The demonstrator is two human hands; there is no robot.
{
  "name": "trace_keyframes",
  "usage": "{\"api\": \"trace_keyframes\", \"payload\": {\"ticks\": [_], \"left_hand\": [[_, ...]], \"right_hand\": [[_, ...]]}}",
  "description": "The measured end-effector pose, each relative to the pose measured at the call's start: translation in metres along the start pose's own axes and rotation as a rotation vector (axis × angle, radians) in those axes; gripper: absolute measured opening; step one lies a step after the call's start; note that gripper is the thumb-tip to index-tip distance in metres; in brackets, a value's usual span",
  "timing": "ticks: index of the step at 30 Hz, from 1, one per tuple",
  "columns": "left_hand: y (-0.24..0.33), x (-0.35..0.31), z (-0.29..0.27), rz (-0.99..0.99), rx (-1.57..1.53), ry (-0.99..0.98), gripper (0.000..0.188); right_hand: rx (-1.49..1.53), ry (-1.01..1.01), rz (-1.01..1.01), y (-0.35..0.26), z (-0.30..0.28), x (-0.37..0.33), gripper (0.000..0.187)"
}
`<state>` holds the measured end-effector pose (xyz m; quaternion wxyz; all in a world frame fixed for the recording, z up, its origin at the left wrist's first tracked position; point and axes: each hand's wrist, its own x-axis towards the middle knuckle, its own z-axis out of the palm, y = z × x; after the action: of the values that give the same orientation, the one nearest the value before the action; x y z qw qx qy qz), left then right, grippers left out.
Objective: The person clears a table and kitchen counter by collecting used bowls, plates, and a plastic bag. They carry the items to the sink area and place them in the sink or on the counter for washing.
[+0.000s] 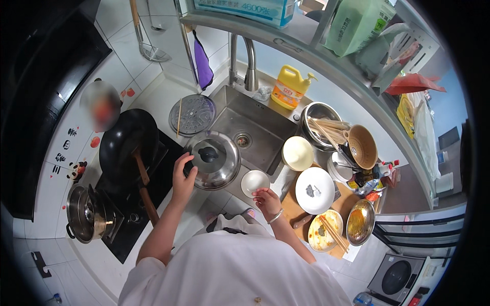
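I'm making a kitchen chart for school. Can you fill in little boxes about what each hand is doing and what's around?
Place: kitchen counter with a steel sink
Left hand: on the rim of a round metal lid with a black knob
Right hand: touching a small white bowl
Stove side: black wok, steel pot
Right side: white plate, plate with chopsticks
Behind sink: yellow soap bottle

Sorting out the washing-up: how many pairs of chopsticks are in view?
2 that I can tell: a wooden pair resting across the dirty plate on the cutting board, and a bundle lying in the steel bowl beside the sink. More may be hidden there.
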<state>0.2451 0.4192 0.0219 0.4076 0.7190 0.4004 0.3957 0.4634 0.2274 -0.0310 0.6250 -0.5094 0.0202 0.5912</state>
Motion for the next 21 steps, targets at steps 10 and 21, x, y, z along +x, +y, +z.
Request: {"api": "trace_keyframes", "payload": {"ticks": [10,21], "left_hand": [[-0.081,0.128,0.04,-0.048,0.448,-0.338,0.039],[-0.18,0.233,0.084,-0.399,0.731,-0.716,0.066]], "right_hand": [[-0.027,0.073,0.065,-0.021,-0.022,0.01,0.006],[0.106,0.273,-0.005,-0.023,-0.024,0.026,0.009]]}}
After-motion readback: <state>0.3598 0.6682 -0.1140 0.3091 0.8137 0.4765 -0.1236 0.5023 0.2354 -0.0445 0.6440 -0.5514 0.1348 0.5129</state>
